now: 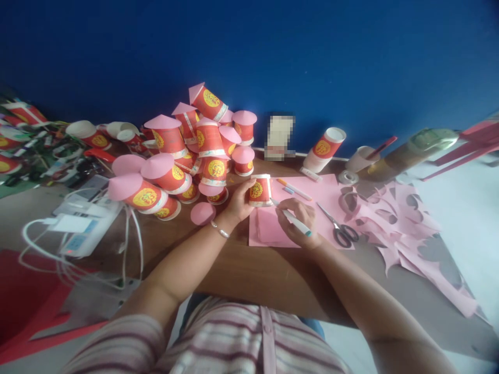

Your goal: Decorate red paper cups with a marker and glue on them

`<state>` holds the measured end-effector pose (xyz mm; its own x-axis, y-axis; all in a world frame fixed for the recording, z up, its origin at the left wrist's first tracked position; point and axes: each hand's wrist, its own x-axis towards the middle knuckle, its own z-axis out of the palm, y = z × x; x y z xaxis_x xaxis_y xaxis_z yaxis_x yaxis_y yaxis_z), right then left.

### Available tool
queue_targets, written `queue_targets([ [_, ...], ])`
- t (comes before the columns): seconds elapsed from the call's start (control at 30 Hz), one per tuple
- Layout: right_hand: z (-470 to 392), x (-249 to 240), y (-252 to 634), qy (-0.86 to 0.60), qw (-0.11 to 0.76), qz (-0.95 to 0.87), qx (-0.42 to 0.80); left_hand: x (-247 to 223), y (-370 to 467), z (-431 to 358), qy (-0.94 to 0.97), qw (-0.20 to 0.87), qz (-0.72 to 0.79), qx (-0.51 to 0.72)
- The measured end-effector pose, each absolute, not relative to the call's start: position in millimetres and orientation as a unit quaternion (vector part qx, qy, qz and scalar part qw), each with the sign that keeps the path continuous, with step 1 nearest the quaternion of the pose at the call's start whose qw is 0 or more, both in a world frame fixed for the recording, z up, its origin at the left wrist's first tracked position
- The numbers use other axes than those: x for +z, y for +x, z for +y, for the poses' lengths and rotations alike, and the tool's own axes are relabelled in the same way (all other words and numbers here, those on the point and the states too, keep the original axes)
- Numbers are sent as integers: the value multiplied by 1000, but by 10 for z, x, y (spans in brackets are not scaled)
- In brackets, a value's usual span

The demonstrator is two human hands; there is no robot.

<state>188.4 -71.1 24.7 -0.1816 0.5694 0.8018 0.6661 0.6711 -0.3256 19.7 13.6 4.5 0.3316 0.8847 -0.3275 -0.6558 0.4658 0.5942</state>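
Note:
My left hand (239, 201) is closed around the side of a red paper cup (260, 190) with a yellow round emblem and white bands at both ends. In my right hand (299, 221) a white marker with a green end (297, 223) is gripped like a pen. The marker's tip points at the cup's lower right edge, though I cannot tell if it touches. Beneath my right hand lie sheets of pink paper (268, 228). An orange-and-white pen (294, 189) and a small blue cap (288, 190) rest on the paper, beyond my right hand. Black-handled scissors (343, 235) lie to its right.
Red cups with pink paper cones (212, 137) are piled at the back left. Pink scraps (393, 218) cover the right side. A stack of cups (325, 148) and a tape roll (348, 177) stand behind the paper. White cables and a power strip (88, 228) occupy the left.

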Motion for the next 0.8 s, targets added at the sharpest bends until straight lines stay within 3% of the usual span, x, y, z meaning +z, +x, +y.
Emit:
queue_targets([
  [0.6, -718, 235, 1878, -405, 503, -763, 10, -4, 204, 106, 323, 806, 232, 438],
  [0.8, -710, 235, 1884, -417, 500, -759, 2, 0, 203, 148, 260, 805, 266, 463],
])
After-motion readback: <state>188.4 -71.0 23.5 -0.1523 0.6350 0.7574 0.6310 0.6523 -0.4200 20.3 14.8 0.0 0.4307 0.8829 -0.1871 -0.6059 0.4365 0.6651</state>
